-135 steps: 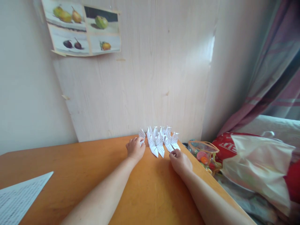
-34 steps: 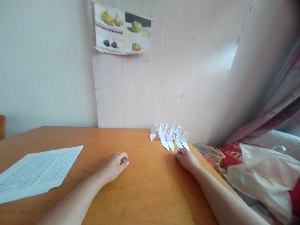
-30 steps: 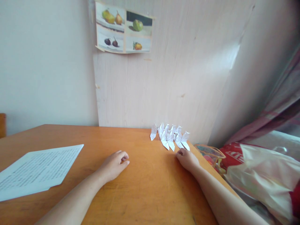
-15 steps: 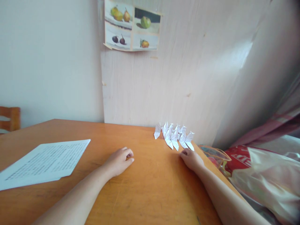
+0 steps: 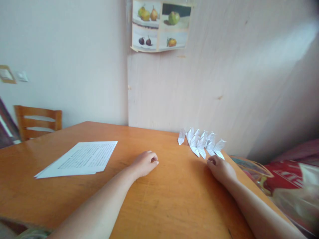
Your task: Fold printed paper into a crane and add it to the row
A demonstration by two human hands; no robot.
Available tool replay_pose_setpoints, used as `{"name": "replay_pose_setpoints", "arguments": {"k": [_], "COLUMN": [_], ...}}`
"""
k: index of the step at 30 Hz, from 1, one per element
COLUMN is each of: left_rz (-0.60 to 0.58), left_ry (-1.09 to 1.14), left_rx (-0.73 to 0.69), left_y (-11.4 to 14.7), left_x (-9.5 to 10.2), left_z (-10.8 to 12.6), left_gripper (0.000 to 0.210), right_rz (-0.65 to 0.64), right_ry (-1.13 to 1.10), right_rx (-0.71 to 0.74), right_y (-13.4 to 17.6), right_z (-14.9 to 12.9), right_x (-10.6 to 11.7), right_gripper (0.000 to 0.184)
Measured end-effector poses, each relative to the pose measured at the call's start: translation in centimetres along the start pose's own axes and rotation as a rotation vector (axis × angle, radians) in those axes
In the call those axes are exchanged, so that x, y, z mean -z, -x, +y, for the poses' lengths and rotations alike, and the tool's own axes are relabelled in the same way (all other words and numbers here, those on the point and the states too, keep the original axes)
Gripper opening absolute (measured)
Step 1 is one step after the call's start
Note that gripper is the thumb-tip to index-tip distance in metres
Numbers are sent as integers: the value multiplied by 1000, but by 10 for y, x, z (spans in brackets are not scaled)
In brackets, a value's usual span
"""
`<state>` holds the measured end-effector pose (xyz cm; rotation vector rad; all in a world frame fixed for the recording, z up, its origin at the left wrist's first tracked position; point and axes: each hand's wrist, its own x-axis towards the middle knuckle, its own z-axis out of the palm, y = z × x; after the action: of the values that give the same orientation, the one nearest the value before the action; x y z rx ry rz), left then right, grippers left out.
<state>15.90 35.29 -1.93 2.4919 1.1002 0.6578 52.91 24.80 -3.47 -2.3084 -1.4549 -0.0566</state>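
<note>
My left hand [image 5: 145, 163] rests on the table with its fingers curled in and the thumb alongside. Nothing shows in the small gap between thumb and fingers. On the right, my right hand [image 5: 221, 170] lies near the table's edge, loosely closed, with no object visible in it. Just beyond its knuckles stand several folded white paper cranes [image 5: 201, 143] in a cluster, made of paper with writing on it. One folded paper piece [image 5: 181, 136] stands a little apart at the cluster's left. A stack of printed sheets [image 5: 82, 159] lies to the left of my left hand.
The wooden table [image 5: 159, 205] reaches to the wall. A chair [image 5: 40, 121] stands beyond its left side. Red and white bags [image 5: 286, 176] sit beside the right edge. A sheet of fruit pictures [image 5: 160, 26] hangs on the wall.
The view has turned left, so everything sits further right in the picture and more of the chair shows. Both hands keep about the same place and pose on the table.
</note>
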Motion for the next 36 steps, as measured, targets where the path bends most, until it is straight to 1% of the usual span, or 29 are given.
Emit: {"name": "replay_pose_setpoints", "arguments": {"k": [2, 3, 5, 9, 12, 16, 19, 23, 30, 36], "left_rz": [-4, -5, -5, -2, 0, 5, 9, 9, 13, 14], "left_ry": [2, 1, -5, -23, -31, -36, -41, -45, -40, -46], "left_rx": [-17, -25, -38, -46, -46, -51, -51, -54, -55, -64], "left_y": [-2, -3, -4, -5, -5, -6, -6, -6, -6, -6], "left_x": [-1, -2, -4, -6, -7, -8, -8, -8, -9, -10], "left_z": [-2, -2, -3, -4, -4, -4, -3, -2, -2, -5], "left_gripper": [14, 14, 12, 12, 12, 12, 11, 11, 10, 10], "right_rz": [60, 72, 71, 11, -27, -77, -120, -151, -125, -84], "right_ry": [48, 81, 110, 138, 156, 176, 170, 134, 40, -37], "right_rx": [65, 116, 145, 200, 219, 242, 259, 291, 317, 317], "right_y": [7, 9, 12, 9, 0, -11, -12, -3, 13, 15], "right_z": [-16, -24, -36, -53, -63, -72, -74, -71, -53, -45], "right_x": [4, 4, 4, 2, 2, -2, -4, -2, 7, 7], "right_gripper": [32, 35, 40, 41, 39, 42, 38, 34, 34, 35]}}
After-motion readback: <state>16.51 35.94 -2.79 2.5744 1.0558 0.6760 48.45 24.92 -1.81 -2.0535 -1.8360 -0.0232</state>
